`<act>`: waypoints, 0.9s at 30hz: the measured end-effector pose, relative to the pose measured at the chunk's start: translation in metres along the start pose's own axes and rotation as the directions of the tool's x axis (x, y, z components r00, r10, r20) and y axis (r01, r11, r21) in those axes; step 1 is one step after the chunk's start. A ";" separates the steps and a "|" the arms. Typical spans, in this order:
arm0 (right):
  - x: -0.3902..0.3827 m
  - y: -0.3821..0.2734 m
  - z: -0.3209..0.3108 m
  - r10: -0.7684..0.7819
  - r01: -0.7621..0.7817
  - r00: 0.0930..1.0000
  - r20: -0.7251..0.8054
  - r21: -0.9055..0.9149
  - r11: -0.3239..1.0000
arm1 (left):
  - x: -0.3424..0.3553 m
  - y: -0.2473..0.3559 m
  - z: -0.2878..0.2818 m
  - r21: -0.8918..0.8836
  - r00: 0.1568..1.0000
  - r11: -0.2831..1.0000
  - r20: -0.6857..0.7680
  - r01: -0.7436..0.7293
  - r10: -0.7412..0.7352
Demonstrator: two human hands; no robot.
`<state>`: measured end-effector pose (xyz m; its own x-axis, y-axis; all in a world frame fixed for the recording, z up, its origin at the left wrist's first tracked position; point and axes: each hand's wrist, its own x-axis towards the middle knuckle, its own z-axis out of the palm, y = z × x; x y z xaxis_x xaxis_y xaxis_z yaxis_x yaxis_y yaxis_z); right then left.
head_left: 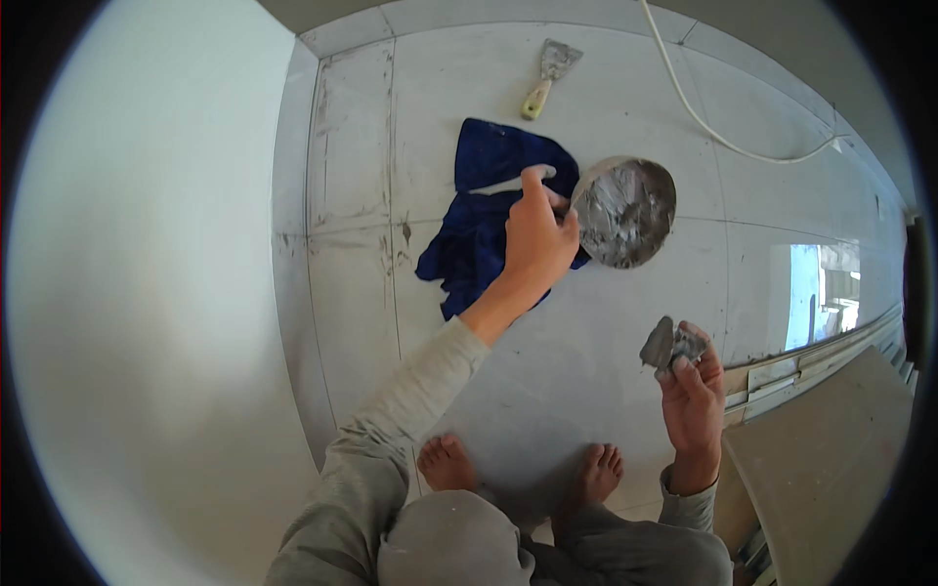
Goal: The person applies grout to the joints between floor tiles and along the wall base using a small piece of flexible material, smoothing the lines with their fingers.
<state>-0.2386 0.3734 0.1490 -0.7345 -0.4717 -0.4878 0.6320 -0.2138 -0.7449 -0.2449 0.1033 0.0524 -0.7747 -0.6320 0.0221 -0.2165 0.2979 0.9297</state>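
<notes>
My left hand (pixel 540 231) reaches over a dark blue cloth (pixel 489 156) on the tiled floor. Its fingers are bent, with thumb and forefinger close together at the left rim of a round bowl (pixel 625 213) of grey, wet-looking paste. Whether they grip the rim or something small is unclear. My right hand (pixel 692 396), nearer to me on the right, is closed on a flat grey piece smeared with paste (pixel 660 344). Its exact kind does not show. Beyond the cloth lies a putty knife (pixel 549 78) with a pale yellowish handle and a paste-coated blade.
A white wall (pixel 156 293) rises along the left. At the far right a white cable (pixel 708 129) curves over the floor. A tan board (pixel 831 459) and several strips (pixel 782 376) lie at the near right. My bare feet (pixel 447 462) stand close below the hands.
</notes>
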 end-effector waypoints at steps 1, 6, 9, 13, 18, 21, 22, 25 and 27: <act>0.003 0.005 0.004 -0.003 0.003 1.000 0.027 0.005 1.000 | -0.029 -0.003 -0.013 -0.021 0.998 0.998 0.021 0.053 -0.052; 0.010 0.023 0.019 0.102 -0.103 0.984 0.149 0.000 0.995 | -0.147 0.001 -0.051 -0.070 0.946 0.950 0.137 0.305 -0.294; 0.007 0.039 0.028 0.200 -0.196 0.956 0.217 -0.037 0.980 | -0.196 -0.002 -0.054 -0.159 0.853 0.844 0.204 0.513 -0.480; 0.022 0.068 0.059 0.288 -0.239 0.918 0.271 -0.200 0.950 | -0.250 -0.013 -0.041 -0.132 0.862 0.852 0.105 0.507 -0.496; 0.085 0.117 0.145 0.058 0.270 0.852 0.520 -0.533 0.802 | -0.280 -0.030 -0.053 -0.223 0.900 0.872 0.130 0.435 -0.416; 0.155 0.136 0.201 -0.232 0.741 0.663 0.712 -0.580 0.339 | -0.280 -0.044 -0.076 -0.258 0.889 0.858 0.013 0.444 -0.457; 0.178 0.144 0.217 -0.289 0.849 0.525 0.801 -0.518 0.107 | -0.279 -0.051 -0.087 -0.264 0.891 0.858 0.011 0.441 -0.455; 0.219 0.184 0.249 -0.114 0.813 0.520 0.846 -0.532 -0.236 | -0.277 -0.074 -0.132 -0.267 0.843 0.858 -0.209 0.438 -0.496; 0.202 0.200 0.250 -0.087 0.838 0.496 0.864 -0.503 -0.212 | -0.275 -0.088 -0.167 -0.197 0.790 0.885 -0.400 0.422 -0.465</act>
<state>-0.1988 0.0217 0.0155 -0.2061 -0.9543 0.2163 -0.8740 0.0801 -0.4793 0.0865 0.1318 0.0259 -0.2731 -0.9239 -0.2680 -0.4015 -0.1437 0.9045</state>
